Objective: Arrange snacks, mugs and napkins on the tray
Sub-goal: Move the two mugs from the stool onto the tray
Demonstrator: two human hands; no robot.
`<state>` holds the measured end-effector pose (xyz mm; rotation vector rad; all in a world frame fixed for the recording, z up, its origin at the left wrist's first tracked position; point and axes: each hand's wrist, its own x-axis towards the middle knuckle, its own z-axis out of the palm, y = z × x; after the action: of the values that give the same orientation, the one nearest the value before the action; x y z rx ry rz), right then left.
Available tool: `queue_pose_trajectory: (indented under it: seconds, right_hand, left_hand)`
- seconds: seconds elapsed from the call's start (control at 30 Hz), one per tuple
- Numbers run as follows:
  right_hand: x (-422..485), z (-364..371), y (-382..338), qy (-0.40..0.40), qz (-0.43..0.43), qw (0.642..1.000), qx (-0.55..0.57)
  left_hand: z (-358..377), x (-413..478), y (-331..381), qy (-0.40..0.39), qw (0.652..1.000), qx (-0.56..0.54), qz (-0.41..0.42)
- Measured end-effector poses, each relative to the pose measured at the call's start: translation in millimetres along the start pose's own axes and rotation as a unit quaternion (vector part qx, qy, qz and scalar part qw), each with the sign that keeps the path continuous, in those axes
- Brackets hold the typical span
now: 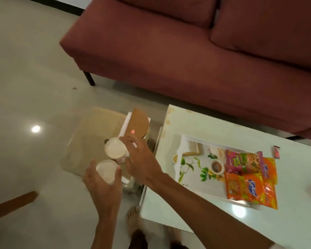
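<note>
My left hand (102, 186) holds a white mug (106, 169) from below, over a clear plastic box (90, 137) on the floor. My right hand (142, 162) has its index finger and thumb around the side of a second white mug (114, 148) in that box. Behind the mugs, a brown card (138, 123) lies on a white stack that may be napkins (126, 123). On the white table to the right, a leaf-printed tray (194, 159) carries a pink snack packet (242, 162) and orange snack packets (250, 187) at its right end.
The white table (214, 123) stands right of the box, its left edge close to my right wrist. A small red wrapper (276, 151) lies beyond the tray. A dark red sofa (169, 51) runs behind. My foot (133, 216) is on the tiled floor (25, 69).
</note>
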<state>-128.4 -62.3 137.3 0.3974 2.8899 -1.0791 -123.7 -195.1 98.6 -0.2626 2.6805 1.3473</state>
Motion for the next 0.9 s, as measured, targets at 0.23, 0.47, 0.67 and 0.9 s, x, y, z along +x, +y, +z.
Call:
queue_pose_trajectory:
  seconds: [0.23,0.47,0.67,0.9]
  right_hand:
    - [34,29,10,-0.041,-0.028,0.994,-0.094]
    - [49,48,13,-0.063,-0.031,0.993,-0.091]
    - [61,47,17,-0.100,-0.037,0.987,-0.119]
    - [79,46,20,-0.184,-0.098,0.958,-0.197]
  left_hand:
    - [7,9,-6,0.011,0.999,0.002,-0.037]
    - [11,11,-19,0.023,0.999,0.010,-0.029]
    - [15,12,-25,0.014,1.000,0.020,-0.013]
    - [19,19,-38,-0.008,0.999,0.039,0.027]
